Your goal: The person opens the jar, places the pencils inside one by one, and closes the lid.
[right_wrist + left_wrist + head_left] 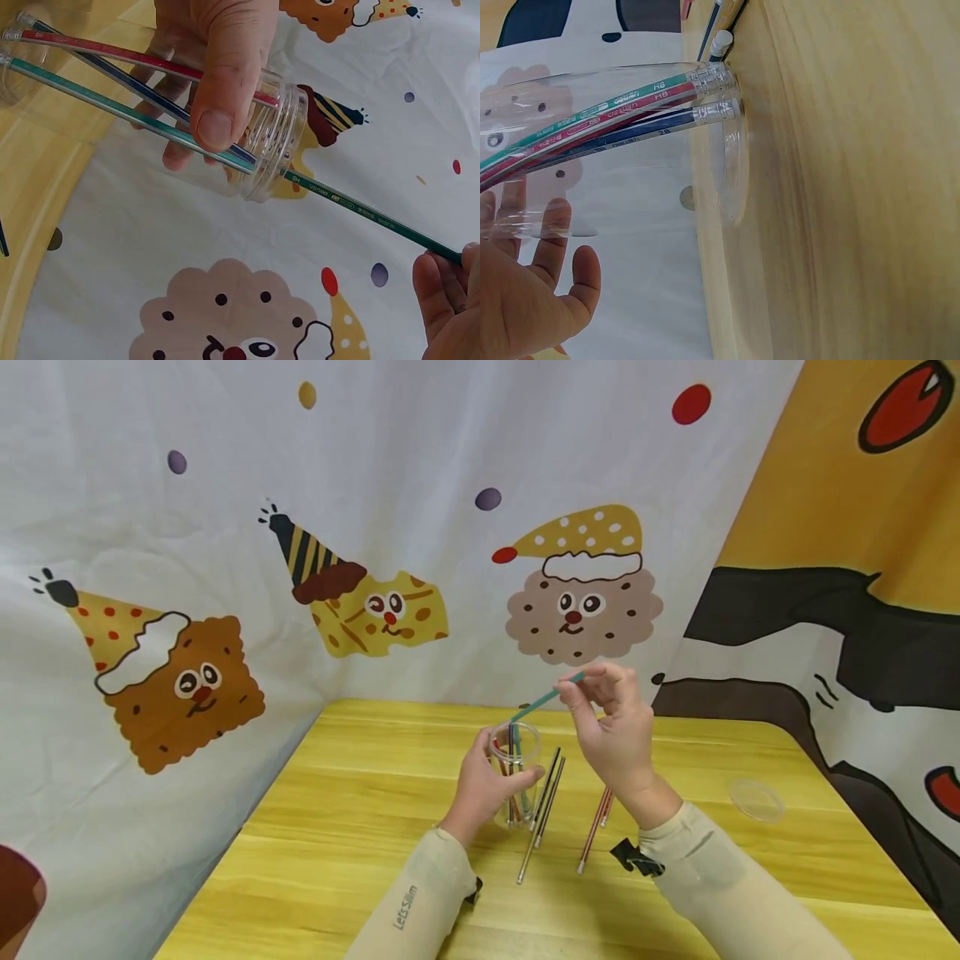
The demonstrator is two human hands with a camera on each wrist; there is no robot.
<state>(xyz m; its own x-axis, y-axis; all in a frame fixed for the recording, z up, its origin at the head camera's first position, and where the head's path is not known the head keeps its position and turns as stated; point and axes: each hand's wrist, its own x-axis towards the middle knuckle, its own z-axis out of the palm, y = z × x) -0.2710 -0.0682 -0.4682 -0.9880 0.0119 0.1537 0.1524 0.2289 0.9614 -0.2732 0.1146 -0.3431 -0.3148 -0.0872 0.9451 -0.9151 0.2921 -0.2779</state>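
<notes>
My left hand (486,787) grips a clear round jar (298,139) around its side, thumb across the front. Inside it lean a red pencil (112,52), a dark blue pencil (649,129) and a green pencil (622,100), their eraser ends at the jar's bottom. Above and to the right of the mouth, my right hand (617,727) pinches another green pencil (367,211) by its upper end. That pencil slants down to the left, and its lower end meets the jar's rim in the right wrist view.
Just right of the jar, several dark pencils (553,793) lie on the yellow wood-grain table (330,827). Red pencils (592,835) lie under the right forearm. A clear round lid (756,799) rests farther right. Behind the table hangs a printed cloth (420,460).
</notes>
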